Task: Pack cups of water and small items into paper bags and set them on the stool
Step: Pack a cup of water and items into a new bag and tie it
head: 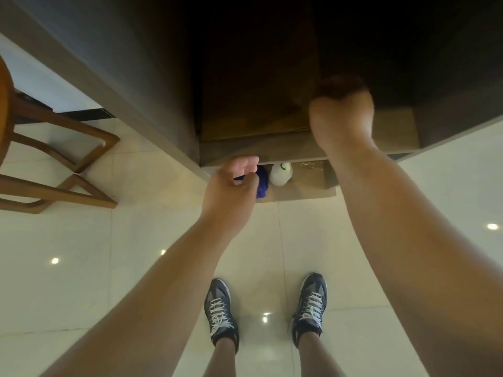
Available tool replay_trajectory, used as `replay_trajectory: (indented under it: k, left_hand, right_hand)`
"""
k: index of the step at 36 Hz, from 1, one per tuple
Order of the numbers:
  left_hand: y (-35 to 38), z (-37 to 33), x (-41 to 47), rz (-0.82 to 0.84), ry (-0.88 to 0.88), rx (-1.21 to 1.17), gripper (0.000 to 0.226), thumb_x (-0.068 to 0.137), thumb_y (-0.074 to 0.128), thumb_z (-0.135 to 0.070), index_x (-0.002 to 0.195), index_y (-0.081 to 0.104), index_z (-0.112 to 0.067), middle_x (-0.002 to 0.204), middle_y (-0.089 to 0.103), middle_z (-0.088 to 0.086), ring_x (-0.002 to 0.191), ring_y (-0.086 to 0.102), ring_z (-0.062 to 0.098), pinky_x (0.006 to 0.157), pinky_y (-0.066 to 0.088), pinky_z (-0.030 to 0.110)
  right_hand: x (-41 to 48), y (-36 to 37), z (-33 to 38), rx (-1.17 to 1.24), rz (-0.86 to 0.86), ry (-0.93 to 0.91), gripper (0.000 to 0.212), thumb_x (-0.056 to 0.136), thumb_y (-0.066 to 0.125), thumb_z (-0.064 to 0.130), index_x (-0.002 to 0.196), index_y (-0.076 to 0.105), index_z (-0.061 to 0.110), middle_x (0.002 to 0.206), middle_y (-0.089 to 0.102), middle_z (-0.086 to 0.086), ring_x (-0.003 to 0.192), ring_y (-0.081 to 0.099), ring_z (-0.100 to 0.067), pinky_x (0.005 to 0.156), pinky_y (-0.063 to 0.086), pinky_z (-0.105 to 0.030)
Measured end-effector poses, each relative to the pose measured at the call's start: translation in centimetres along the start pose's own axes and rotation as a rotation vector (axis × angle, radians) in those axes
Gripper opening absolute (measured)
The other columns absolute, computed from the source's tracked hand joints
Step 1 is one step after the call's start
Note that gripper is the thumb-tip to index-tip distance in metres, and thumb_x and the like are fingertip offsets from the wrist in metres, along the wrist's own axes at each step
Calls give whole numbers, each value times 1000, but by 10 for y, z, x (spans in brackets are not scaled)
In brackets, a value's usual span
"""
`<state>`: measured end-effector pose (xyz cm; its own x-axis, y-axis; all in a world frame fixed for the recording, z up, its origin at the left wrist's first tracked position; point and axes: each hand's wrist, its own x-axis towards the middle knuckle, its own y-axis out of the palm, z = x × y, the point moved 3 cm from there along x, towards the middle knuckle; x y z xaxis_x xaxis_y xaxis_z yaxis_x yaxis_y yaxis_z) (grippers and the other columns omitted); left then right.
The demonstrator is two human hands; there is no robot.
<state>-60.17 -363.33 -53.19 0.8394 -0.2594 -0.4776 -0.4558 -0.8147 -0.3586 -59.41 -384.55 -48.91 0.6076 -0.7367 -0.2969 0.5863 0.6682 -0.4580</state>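
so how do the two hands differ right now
The left hand is low, by the blue item on the bottom shelf; the right hand is higher, reaching into the dark cabinet opening. The left hand's curled fingers show clearly; the right hand's are blurred in shadow. Both arms stretch forward.

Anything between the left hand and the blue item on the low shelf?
Nothing visible. The left hand is at the blue item, blue showing between its fingers. The white bottle stands to the item's right, off the path.
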Motion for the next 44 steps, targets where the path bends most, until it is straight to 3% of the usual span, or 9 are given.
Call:
replay_trajectory:
  k: [3,10,14,16,22,29,33,37,44]
  left_hand:
    - [-5,1,3,-29,-205,-327,32,106,43,-15,115,72,-26,111,77,-7,97,77,18,83,64,32]
    - [-13,-2,-2,-1,-295,-724,63,106,29,-64,132,62,-16,116,77,11,101,77,36,94,59,50]
    - [-13,-9,-1,-24,-233,-382,50,87,73,-58,127,65,-30,122,73,-4,107,74,25,90,62,49]
    - [-10,-14,-4,67,-159,-121,49,92,73,-52,136,60,-37,128,68,-13,115,66,16,96,58,43]
    - [1,2,-25,349,-234,-89,30,95,74,-22,122,68,-33,114,77,-10,112,71,19,100,57,51]
    - [10,20,-76,510,-233,162,35,92,73,-16,119,64,-37,111,75,-15,103,70,6,96,59,38]
    - [16,13,-113,576,-256,245,24,92,71,-25,110,68,-41,103,75,-19,91,71,-2,90,61,30]
    - [14,-11,-150,646,-309,208,23,82,73,-51,105,71,-47,104,76,-24,96,72,0,96,59,33]
    - [-19,-114,-205,720,-317,-26,29,96,72,-43,119,69,-25,111,78,2,100,76,26,79,64,42]
  right_hand:
    - [-5,-23,-14,34,85,115,29,100,53,5,116,59,29,99,60,11,81,58,-1,50,44,-7]
    - [-38,-54,-63,-8,36,271,11,101,68,18,101,69,30,100,65,5,87,64,-13,58,49,-17]
    - [-54,-67,-79,-31,-1,321,7,100,67,14,97,67,21,98,68,-3,92,69,-25,66,58,-27]
    - [-60,-72,-83,31,4,353,12,94,69,8,94,65,20,98,67,-7,98,70,-34,77,61,-39]
    - [-70,-90,-87,-31,125,553,57,86,74,22,139,52,28,115,64,-3,104,67,-28,94,60,-49]
    - [-87,-113,-92,-146,216,577,46,69,72,34,114,72,25,108,76,-3,102,72,-28,97,59,-51]
    - [-106,-127,-93,-89,122,546,12,94,64,12,97,69,22,98,73,-5,88,69,-25,75,55,-34]
    - [-142,-150,-99,-135,61,547,21,92,55,3,93,71,17,85,71,-13,73,63,-30,61,48,-33]
    - [-241,-213,-75,-165,-56,559,41,84,55,-8,72,66,29,52,59,0,58,60,-30,60,49,-35]
